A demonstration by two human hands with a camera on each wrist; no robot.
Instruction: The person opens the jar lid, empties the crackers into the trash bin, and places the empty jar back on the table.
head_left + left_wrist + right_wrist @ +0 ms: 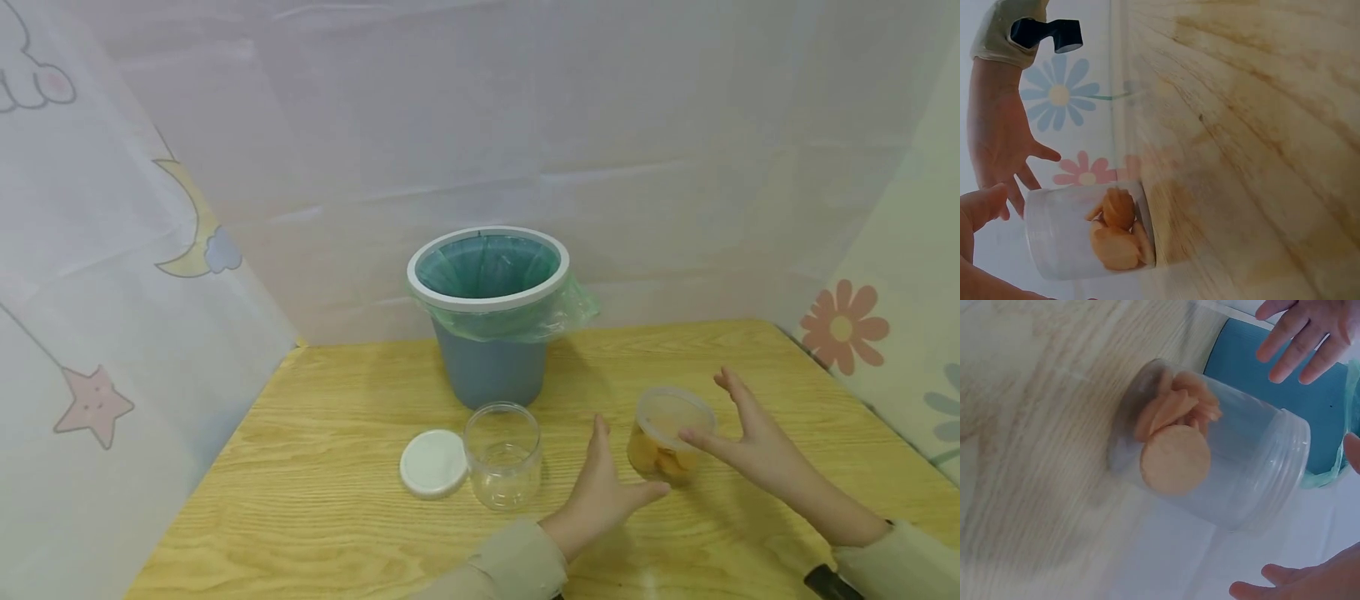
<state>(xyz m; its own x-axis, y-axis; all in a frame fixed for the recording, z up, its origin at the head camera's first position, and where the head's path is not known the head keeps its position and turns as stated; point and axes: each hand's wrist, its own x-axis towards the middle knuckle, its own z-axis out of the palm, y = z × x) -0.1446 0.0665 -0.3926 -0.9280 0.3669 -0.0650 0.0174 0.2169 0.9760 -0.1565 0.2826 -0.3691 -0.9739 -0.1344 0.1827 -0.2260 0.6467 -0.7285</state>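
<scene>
A clear jar (660,446) with a translucent lid (676,415) stands upright on the table. Orange-brown cookies (1116,237) fill its lower part, one of them round and flat in the right wrist view, others ridged. My left hand (603,496) is to the left of this jar, thumb and fingers spread. On the other side, my right hand (757,446) is spread too, its thumb overlapping the jar's rim in the head view. Neither hand grips anything. To the left stands a second clear jar (504,479), uncovered and empty, beside a white lid (433,464) lying flat.
Behind the jars stands a blue bin (491,367) with a white rim (487,303) and a green bag liner (573,308). Everything sits on a wood-grain table (322,500). Pale printed sheets (360,167) hang around the back and sides.
</scene>
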